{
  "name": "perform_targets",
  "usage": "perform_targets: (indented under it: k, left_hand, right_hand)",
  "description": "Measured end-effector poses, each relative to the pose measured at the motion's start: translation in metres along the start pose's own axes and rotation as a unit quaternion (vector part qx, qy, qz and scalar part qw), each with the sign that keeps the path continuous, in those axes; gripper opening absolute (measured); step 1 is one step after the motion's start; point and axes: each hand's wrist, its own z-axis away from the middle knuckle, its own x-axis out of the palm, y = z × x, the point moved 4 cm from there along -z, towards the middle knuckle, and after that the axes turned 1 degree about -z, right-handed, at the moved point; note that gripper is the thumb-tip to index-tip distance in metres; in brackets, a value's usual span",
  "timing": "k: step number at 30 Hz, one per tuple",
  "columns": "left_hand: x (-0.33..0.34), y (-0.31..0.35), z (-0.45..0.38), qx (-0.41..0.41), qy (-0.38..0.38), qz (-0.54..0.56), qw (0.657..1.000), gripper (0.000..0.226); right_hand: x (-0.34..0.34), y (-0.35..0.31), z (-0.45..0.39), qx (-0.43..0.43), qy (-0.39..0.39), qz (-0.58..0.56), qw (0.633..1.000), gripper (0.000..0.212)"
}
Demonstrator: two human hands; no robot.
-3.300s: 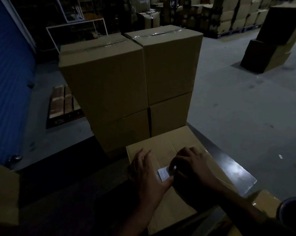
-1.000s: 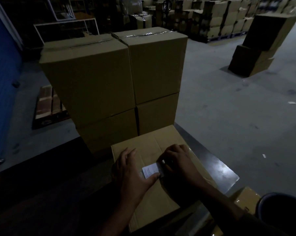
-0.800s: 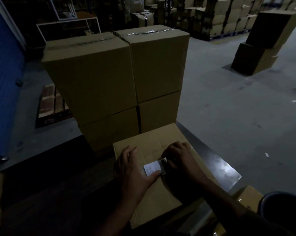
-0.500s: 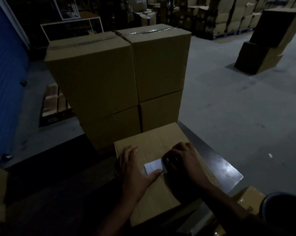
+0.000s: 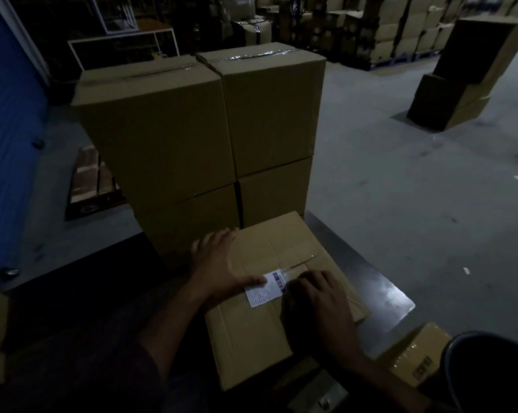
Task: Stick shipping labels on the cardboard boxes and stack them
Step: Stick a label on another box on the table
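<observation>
A cardboard box [image 5: 251, 338] lies on the dark table in front of me. A white shipping label [image 5: 265, 290] with a barcode lies flat on its top, near the taped seam. My left hand [image 5: 219, 263] rests flat on the box's left part, its thumb on the label's left edge. My right hand [image 5: 314, 299] lies on the box with its fingertips pressing the label's right end. Behind the box, a stack of cardboard boxes [image 5: 198, 135] stands two wide and two high.
The table's shiny corner [image 5: 383, 296] ends just right of the box. A small taped box [image 5: 415, 353] and a dark round bin [image 5: 490, 371] sit at the lower right. A blue shutter [image 5: 4, 144] is at the left, a pallet [image 5: 91, 183] on the floor, more boxes [image 5: 460, 76] far right.
The label now lies flatter and shows more of its face. My right hand has slid off it to its right end. My left hand has stayed on the box.
</observation>
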Motion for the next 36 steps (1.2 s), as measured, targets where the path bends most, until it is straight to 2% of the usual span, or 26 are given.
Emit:
perform_targets:
  k: [2, 4, 7, 11, 14, 18, 23, 27, 32, 36]
  left_hand:
    - [-0.007, -0.005, 0.001, -0.034, 0.003, -0.047, 0.998, 0.148]
    - [-0.009, -0.010, 0.010, -0.088, 0.010, -0.076, 0.993, 0.155]
    - [-0.004, -0.009, 0.034, -0.161, 0.032, -0.084, 0.983, 0.168]
    - [0.011, -0.001, 0.063, -0.195, 0.083, -0.057, 0.976, 0.160]
    - [0.020, 0.002, 0.073, -0.184, 0.121, -0.026, 0.975, 0.154]
    - [0.023, 0.007, 0.075, -0.123, 0.176, -0.013, 0.977, 0.137]
    - [0.021, 0.013, 0.075, -0.080, 0.142, -0.046, 0.986, 0.139]
    - [0.020, 0.012, 0.073, -0.087, 0.129, -0.038, 0.987, 0.136]
    - [0.020, 0.012, 0.073, -0.091, 0.132, -0.029, 0.987, 0.136]
    - [0.019, 0.012, 0.073, -0.090, 0.132, -0.022, 0.987, 0.137]
  right_hand:
    - [0.001, 0.008, -0.012, -0.034, -0.018, -0.003, 0.999, 0.021]
    - [0.004, 0.019, -0.028, -0.066, -0.066, 0.000, 0.996, 0.024]
    - [0.002, 0.033, -0.056, -0.087, -0.096, -0.007, 0.991, 0.026]
    - [0.006, 0.025, -0.063, -0.092, -0.082, -0.028, 0.992, 0.028]
    - [0.017, 0.016, -0.046, -0.037, -0.074, -0.006, 0.997, 0.028]
    - [0.018, 0.014, -0.042, -0.012, -0.073, -0.009, 0.997, 0.019]
    - [0.019, 0.014, -0.043, 0.010, -0.082, -0.008, 0.997, 0.028]
    - [0.017, 0.013, -0.044, 0.011, -0.087, -0.015, 0.996, 0.022]
    - [0.015, 0.012, -0.039, 0.010, -0.081, -0.029, 0.996, 0.029]
    - [0.013, 0.011, -0.042, 0.014, -0.098, -0.024, 0.995, 0.023]
